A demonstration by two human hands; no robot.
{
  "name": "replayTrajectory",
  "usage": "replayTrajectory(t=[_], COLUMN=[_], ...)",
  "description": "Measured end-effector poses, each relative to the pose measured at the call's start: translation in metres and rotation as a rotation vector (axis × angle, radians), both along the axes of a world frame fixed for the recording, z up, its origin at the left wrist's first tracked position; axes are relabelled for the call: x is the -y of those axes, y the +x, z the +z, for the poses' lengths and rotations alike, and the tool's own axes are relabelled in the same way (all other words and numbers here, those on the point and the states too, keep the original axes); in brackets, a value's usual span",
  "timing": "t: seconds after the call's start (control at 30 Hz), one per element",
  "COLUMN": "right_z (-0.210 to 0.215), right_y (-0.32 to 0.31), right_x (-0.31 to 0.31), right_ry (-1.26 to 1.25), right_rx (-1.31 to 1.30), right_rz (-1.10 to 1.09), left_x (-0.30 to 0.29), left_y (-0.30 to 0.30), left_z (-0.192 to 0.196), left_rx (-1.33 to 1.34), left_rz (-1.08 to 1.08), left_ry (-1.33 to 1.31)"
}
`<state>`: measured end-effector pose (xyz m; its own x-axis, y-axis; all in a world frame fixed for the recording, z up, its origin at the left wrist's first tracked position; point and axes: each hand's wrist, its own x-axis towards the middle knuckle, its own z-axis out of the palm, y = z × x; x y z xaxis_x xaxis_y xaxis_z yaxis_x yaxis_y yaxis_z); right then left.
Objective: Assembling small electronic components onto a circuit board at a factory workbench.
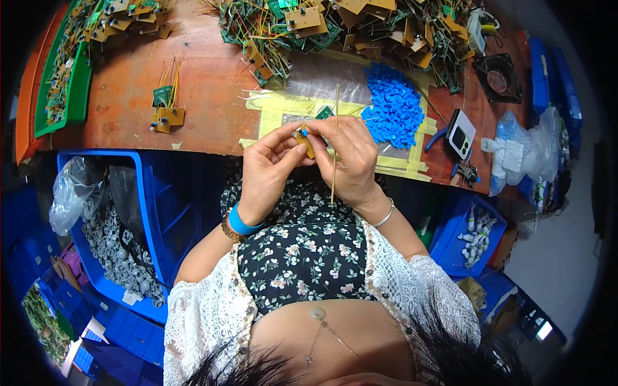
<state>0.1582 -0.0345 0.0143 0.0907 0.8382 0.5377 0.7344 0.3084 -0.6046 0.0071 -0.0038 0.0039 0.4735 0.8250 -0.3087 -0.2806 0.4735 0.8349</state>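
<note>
Over the table's near edge, my left hand (265,170) pinches a small tan circuit board (309,150) between thumb and fingers. A tiny blue cap-like piece (303,132) sits at the board's upper end, where the fingertips of both hands meet. My right hand (351,154) is closed, with a thin wooden stick (333,177) running upright through its fingers. Its thumb and forefinger touch the board's right side; whether they also grip the blue piece is hidden. Just beyond the fingers shows a bit of green circuit board (324,112).
A pile of small blue pieces (394,106) lies on a taped sheet (273,122). Wired boards (296,22) heap up behind; one board set (168,116) lies left. To the right are a phone (459,135) and a fan (497,78). Blue bins (145,193) flank my lap.
</note>
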Motion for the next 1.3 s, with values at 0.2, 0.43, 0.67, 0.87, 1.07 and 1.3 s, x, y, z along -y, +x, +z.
replayTrajectory(t=[0.2,0.43,0.67,0.87,1.07,1.3], right_z=[-0.003,0.0,-0.001,0.0,0.012,0.004], right_y=[-0.001,-0.001,-0.005,-0.013,-0.003,0.007], right_x=[-0.001,-0.001,-0.001,-0.004,-0.009,-0.002], right_ry=[0.003,-0.014,-0.022,-0.024,0.126,0.06], right_rx=[-0.013,-0.029,-0.073,-0.061,-0.097,-0.08], right_rz=[0.009,0.022,0.039,0.1,0.113,0.068], left_x=[0.001,0.001,0.0,-0.003,-0.058,-0.101], left_y=[0.0,0.0,-0.002,-0.017,-0.081,-0.158], left_z=[-0.001,-0.001,0.0,-0.002,0.007,-0.027], left_rx=[0.001,-0.031,-0.02,-0.075,-0.429,-1.309], left_rz=[-0.002,0.0,0.046,0.089,0.58,0.607], left_ry=[0.0,0.003,-0.007,0.007,0.49,1.041])
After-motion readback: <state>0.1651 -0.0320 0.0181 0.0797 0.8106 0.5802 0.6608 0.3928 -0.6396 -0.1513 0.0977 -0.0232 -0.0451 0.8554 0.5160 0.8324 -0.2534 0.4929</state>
